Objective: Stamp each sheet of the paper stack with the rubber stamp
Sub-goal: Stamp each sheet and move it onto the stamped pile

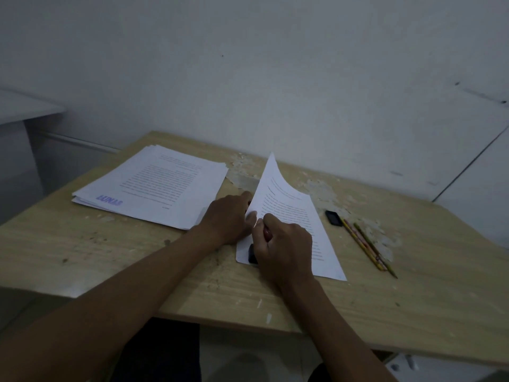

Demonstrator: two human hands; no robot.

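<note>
- A stamped pile (154,186) lies at the table's (82,257) left, its purple mark facing the person, well apart from the work.
- The left hand (228,219) pinches the lifted left edge of the top sheet (289,205), peeling it up towards that pile.
- The right hand (283,241) grips the rubber stamp (252,255), pressed on the near left corner of the remaining paper.
- An eraser (333,217) and pencils (369,246) lie at the right.
</note>
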